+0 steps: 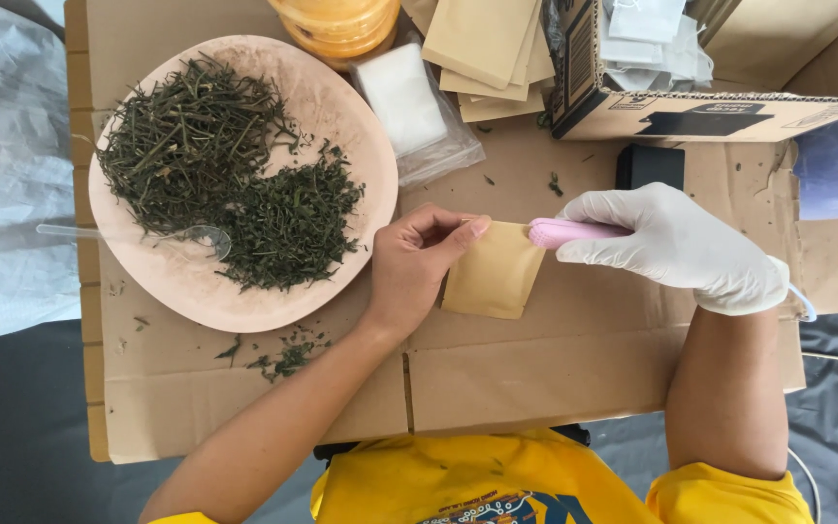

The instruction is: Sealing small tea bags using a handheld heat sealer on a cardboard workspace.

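My bare left hand (417,260) pinches the top left corner of a small tan paper pouch (492,277) that lies on the cardboard work surface (555,369). My right hand (676,247), in a white glove, grips a pink handheld tool (566,232) whose tip rests at the pouch's upper right edge. A thin white cord runs from the gloved wrist down the right side.
A round pinkish plate (341,107) at left holds dried green herb stems and crumbled leaves, with a clear plastic spoon (138,234) on it. Behind are an orange-lidded jar (339,24), a clear bag of white sachets (404,97), a stack of tan pouches (487,49), a cardboard box (691,112) and a black object (650,165).
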